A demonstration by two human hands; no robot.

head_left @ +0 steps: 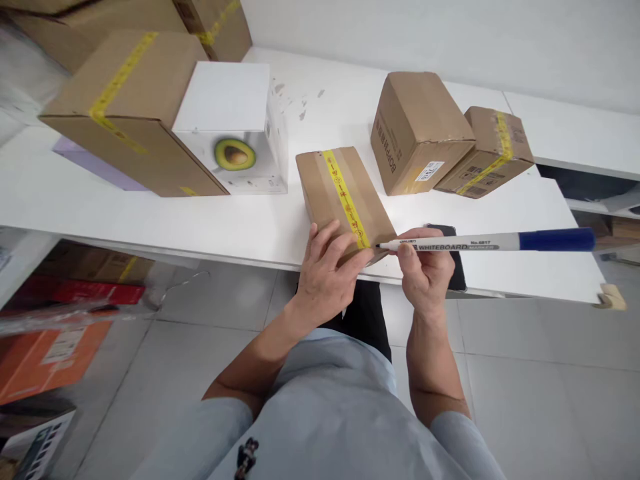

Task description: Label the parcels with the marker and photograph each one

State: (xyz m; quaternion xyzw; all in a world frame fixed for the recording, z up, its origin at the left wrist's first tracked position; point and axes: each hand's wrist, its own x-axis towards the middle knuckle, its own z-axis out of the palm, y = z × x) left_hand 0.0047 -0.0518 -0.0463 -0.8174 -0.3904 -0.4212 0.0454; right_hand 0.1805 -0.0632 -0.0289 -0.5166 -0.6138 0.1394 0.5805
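A small cardboard box (320, 180) with yellow printed tape along its top lies at the table's front edge. My left hand (327, 277) rests on its near end, fingers spread over the top and the near edge. My right hand (425, 270) pinches a whiteboard marker (500, 241) with a white barrel and a blue end. The marker's dark tip points left and meets the box near its front right corner; whether it touches cannot be told. Partly behind my right hand lies a flat black object (457, 270).
To the left on the white table (330, 120) stand a large taped carton (135, 80) and a white box with an avocado picture (225, 100). Two brown cartons (425, 127) stand at the right. An orange box (55, 357) is low at the left, above the tiled floor.
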